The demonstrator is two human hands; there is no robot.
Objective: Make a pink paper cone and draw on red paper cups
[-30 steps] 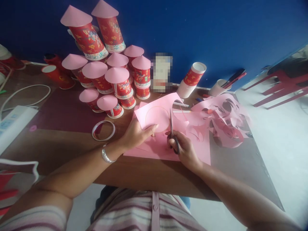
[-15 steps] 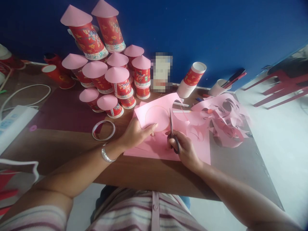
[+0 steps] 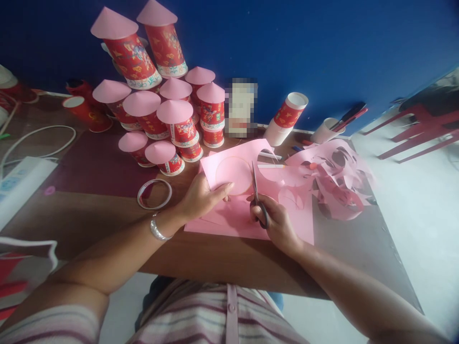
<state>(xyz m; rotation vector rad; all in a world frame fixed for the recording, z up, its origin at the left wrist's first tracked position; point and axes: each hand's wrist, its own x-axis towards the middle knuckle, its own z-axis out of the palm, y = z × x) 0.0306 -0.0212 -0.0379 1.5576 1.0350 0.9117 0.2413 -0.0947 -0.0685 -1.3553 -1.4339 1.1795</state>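
My left hand pinches the left edge of a pink paper sheet that has a circle drawn on it, lifting it off the table. My right hand grips a pair of scissors by the handles, blades pointing away from me along the right side of the circle. More pink sheets lie flat underneath both hands on the brown table.
A cluster of red paper cups with pink cone lids stands behind my left hand, with a tape roll beside it. Pink paper offcuts pile up to the right. Two cups, pens and a power strip sit around.
The scissors have crept slightly forward along the circle's edge and my left hand has shifted the sheet a little. Everything else is unchanged.
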